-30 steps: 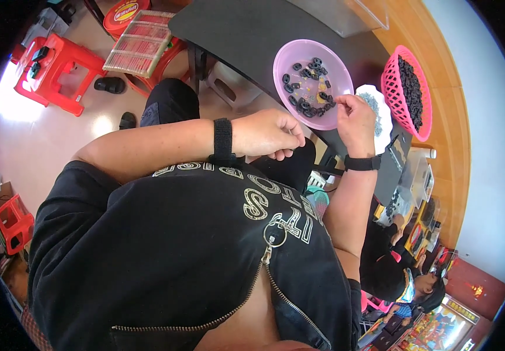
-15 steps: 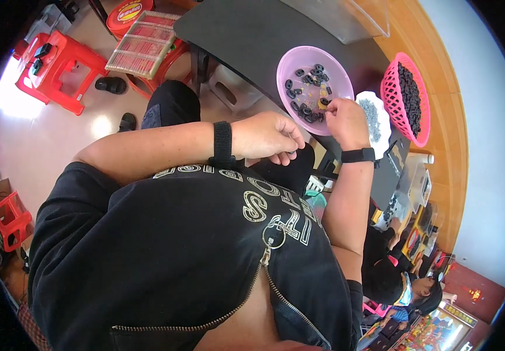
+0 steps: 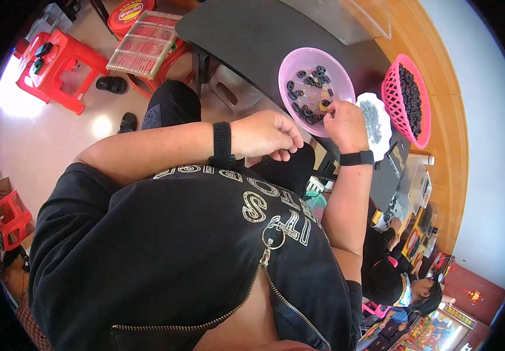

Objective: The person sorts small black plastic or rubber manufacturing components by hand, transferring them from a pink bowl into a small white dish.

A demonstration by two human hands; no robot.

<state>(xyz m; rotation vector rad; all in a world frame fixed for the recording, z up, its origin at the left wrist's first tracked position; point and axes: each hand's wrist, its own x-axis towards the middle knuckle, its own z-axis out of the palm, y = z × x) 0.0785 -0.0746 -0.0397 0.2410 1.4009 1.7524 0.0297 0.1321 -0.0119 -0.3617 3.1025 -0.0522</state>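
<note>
1. Red plastic stool (image 3: 68, 69), far left on the floor; small black objects (image 3: 43, 50) on its seat.
2. Dark slipper (image 3: 111, 85), one, on the pale floor just beside the stool.
3. Slatted rack (image 3: 145, 45), light frame with reddish strips, resting above a second red seat.
4. Table (image 3: 232, 29), black top, with a curved near edge; bears items 6, 9 and 11.
5. Left hand (image 3: 267, 134), black band (image 3: 222, 143) at wrist; held above the lap, fingers curled inward, thumb near the forefinger. Whether anything is enclosed, cannot tell.
6. Lilac bowl (image 3: 339, 79), round, near the table's edge.
7. Black oval ring-like pieces (image 3: 306, 113), loose lot, lying inside the bowl, singly and in clusters, with small yellowish bits among them.
8. Right hand (image 3: 347, 124), black band at wrist; at the bowl's near right rim, thumb and forefinger drawn together beside one black piece. Whether they are clamped on it, cannot tell.
9. White dish (image 3: 383, 144), scalloped, containing fine grey bits (image 3: 371, 119); just beside the right hand.
10. Another person (image 3: 384, 282), dark top, lower right.
11. Pink lattice basket (image 3: 394, 100), tilted in view, filled with black pieces (image 3: 409, 98).
</note>
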